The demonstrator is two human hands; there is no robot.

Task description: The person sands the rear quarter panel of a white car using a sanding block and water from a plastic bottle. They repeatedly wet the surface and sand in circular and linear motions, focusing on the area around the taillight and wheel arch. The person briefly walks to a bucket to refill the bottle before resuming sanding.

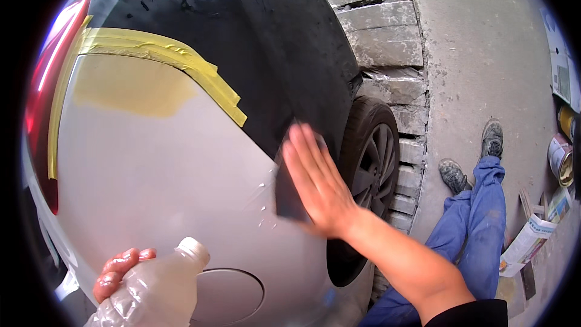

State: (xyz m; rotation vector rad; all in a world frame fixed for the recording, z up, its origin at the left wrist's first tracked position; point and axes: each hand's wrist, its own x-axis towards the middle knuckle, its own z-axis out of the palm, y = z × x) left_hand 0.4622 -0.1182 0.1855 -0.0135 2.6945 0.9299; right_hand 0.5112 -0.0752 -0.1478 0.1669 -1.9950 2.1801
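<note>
My left hand (121, 271) is wrapped round a clear plastic bottle (158, 290) with a white cap, tilted over the car's light silver body panel (163, 175). Cloudy liquid shows inside the bottle. On the panel's edge near the rear wheel, my right hand (324, 191) lies flat with its fingers together, over a dark sheet that looks like sandpaper (289, 191). The sheet is pressed against the panel, and its far side is hidden by the fingers. Small white drops (263, 208) dot the paint beside it.
Yellow masking tape (151, 48) borders a tan patch (127, 85) and a dark, wet-looking section (242, 24). At the left is a red tail light (54, 79); below, a round fuel flap (233, 295). Cans (561, 160) and a carton (528, 245) stand right of my legs.
</note>
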